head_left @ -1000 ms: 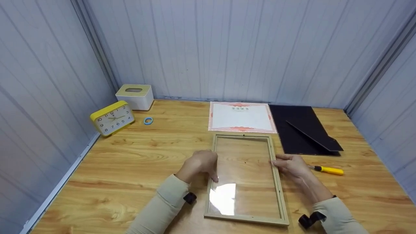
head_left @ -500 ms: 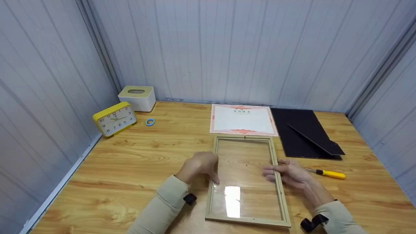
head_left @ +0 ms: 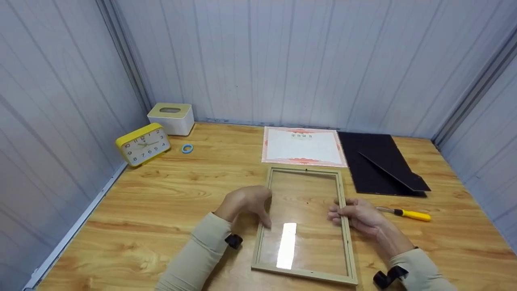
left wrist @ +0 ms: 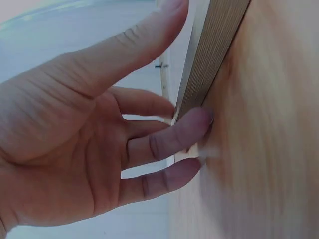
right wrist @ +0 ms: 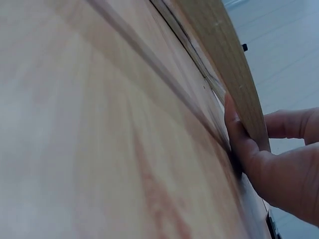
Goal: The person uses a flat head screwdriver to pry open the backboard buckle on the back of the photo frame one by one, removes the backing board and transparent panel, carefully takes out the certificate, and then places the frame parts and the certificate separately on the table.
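Observation:
A light wooden picture frame (head_left: 303, 276) with a clear pane (head_left: 307, 238) lies lengthwise before me, bright glare near its lower left. My left hand (head_left: 248, 200) holds the left rail, its thumb over the top by the pane. In the left wrist view the fingers (left wrist: 182, 132) bend against the rail's outer side (left wrist: 212, 55), low by the table. On the right rail, my right hand (head_left: 365, 214) grips with the thumb on top; its fingertips show through the pane from beneath. The right wrist view shows that rail (right wrist: 232, 74) raised off the tabletop.
Behind the frame lies a red-bordered certificate (head_left: 303, 147), beside a black backing board (head_left: 373, 161) with a stand flap. A yellow-handled screwdriver (head_left: 416, 215) lies right of my right hand. At the left stand a yellow clock (head_left: 145, 145), a tissue box (head_left: 171, 119) and a blue ring (head_left: 187, 148).
My right fingers have slid from the right rail's outer edge to underneath it, now visible through the pane. That side is lifted slightly. The left hand stays on its rail.

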Demonstrator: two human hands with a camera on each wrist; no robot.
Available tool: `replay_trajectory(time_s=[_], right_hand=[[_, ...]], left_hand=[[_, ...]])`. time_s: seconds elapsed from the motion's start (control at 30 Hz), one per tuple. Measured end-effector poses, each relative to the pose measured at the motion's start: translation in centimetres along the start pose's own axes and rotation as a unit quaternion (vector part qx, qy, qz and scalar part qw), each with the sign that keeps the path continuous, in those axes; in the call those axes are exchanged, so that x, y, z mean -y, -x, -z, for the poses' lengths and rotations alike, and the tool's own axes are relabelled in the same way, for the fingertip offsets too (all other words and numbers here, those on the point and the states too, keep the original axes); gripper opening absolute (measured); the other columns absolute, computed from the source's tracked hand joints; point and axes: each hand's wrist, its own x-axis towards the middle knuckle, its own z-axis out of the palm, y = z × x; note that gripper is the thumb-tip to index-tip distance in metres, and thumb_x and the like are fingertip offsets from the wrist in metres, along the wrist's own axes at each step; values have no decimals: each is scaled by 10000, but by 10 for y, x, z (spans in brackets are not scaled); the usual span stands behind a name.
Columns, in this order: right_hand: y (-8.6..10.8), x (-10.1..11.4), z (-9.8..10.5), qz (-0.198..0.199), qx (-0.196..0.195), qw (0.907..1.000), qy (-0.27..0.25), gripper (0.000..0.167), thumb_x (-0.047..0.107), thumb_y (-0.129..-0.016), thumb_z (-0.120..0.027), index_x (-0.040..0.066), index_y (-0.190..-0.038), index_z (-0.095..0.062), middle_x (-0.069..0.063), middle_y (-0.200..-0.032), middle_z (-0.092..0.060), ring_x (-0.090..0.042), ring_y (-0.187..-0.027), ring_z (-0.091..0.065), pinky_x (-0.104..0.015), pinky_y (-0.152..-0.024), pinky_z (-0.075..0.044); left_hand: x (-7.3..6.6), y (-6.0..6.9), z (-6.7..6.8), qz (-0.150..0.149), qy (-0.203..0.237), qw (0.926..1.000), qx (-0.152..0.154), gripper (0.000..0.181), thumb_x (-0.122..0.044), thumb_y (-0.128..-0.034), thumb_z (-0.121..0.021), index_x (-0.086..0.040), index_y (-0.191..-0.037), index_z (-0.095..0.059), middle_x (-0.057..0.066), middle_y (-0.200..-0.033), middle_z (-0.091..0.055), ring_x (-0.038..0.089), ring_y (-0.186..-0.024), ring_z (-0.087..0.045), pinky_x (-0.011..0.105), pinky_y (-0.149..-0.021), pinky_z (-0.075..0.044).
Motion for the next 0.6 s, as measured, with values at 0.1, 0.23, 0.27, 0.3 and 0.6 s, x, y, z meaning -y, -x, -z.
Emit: replay_trajectory(time_s=[0.1, 0.23, 0.27, 0.3, 0.6], right_hand=[[0, 2, -2, 67, 52, 9999, 88, 512, -159, -928, -493, -187, -1376, -249, -213, -1065, -619, -305, -988, -685, -397, -895, -555], [1, 3, -5, 59, 22, 10000, 70, 517, -175, -921, -466, -185, -1377, -225, -216, -1042, -608, -291, -964, -685, -384, -885, -559], [1, 3, -5, 62, 5, 10000, 54, 517, -177, -922, -460, -184, -1379, -219, -216, -1039, -606, -289, -957, -686, -382, -883, -559], [1, 2, -5, 64, -22, 10000, 40, 517, -180, -921, -456, -185, -1380, -218, -215, -1035, -605, -287, -950, -686, -379, -880, -561], [-2, -1, -9, 143, -176, 9996, 152, 457, -194, -899, -464, -187, -1310, -263, -200, -1029, -583, -270, -927, -668, -356, -839, -575]], left_hand=[[-1, 0, 1, -51, -102, 9998, 143, 1063, -474, -666, -921, 54, -1434, -409, 166, -1235, -627, 228, -1130, -590, 343, -975, -476], [2, 1, 1, -30, 154, 9993, 340, 1419, -512, -696, -891, 40, -1567, 82, 342, -1553, -249, 334, -1442, -303, 380, -1159, -286], [2, 0, 1, -45, 382, 9987, 346, 1420, -497, -715, -885, 46, -1556, 122, 355, -1564, -190, 329, -1458, -260, 379, -1172, -254], [3, 0, 1, -77, 584, 9977, 334, 1392, -488, -750, -864, 63, -1544, 139, 363, -1563, -171, 313, -1457, -254, 369, -1176, -241], [6, -1, 8, 313, 1823, 9802, -708, 425, -359, -1006, -610, 44, -1137, -631, 117, -953, -638, 194, -798, -563, 344, -700, -481]])
